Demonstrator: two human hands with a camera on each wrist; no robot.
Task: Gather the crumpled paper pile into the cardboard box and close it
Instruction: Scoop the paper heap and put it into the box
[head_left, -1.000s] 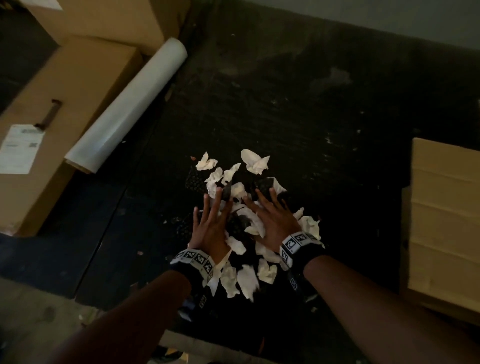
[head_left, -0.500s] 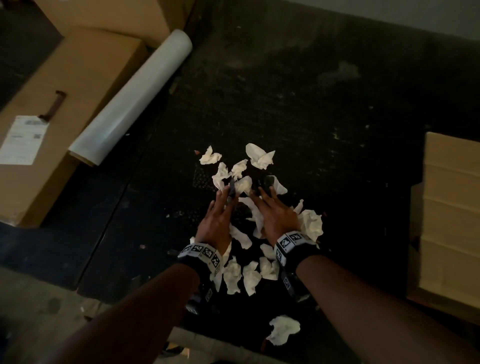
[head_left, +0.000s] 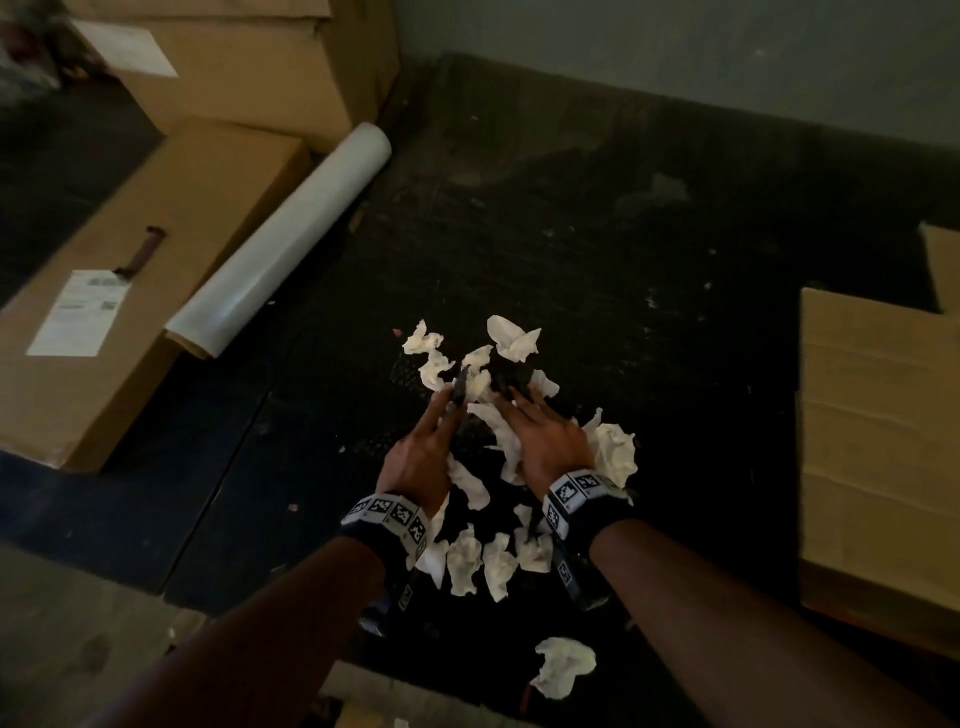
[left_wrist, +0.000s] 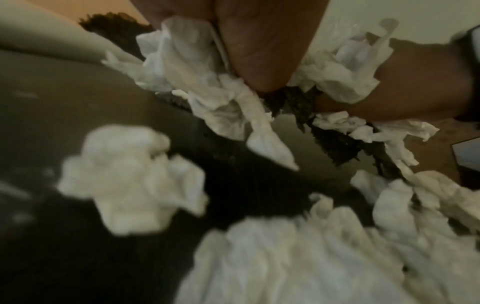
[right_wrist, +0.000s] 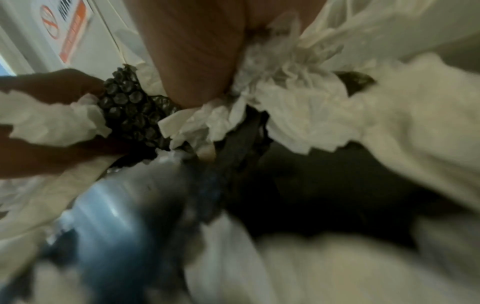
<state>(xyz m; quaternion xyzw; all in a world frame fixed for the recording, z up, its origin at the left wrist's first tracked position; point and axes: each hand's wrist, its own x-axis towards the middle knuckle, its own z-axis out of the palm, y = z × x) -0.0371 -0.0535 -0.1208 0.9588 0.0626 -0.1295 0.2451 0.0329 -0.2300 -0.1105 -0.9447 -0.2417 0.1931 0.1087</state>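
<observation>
Crumpled white paper (head_left: 511, 338) mixed with black bubble wrap (head_left: 511, 376) lies heaped on the dark floor mat. My left hand (head_left: 415, 457) and right hand (head_left: 550, 447) face each other and squeeze a bundle of it between them. The left wrist view shows paper (left_wrist: 207, 92) bunched against my left palm (left_wrist: 259, 41). In the right wrist view, bubble wrap (right_wrist: 130, 111) is gripped by the left hand (right_wrist: 52, 86). Loose wads (head_left: 467, 566) sit under my wrists, and one ball (head_left: 563, 665) lies nearer to me. The tan cardboard box (head_left: 878, 441) stands at the right edge.
A white roll of film (head_left: 285, 239) lies at the left against a long cardboard carton (head_left: 130, 291). A bigger carton (head_left: 249, 67) stands behind it, and a grey wall (head_left: 675, 57) runs along the back. Bare concrete floor (head_left: 78, 649) shows at lower left.
My hands went from lying spread flat on the heap to turned inward and pressed together around a bundle. One paper ball now lies apart, nearer to me.
</observation>
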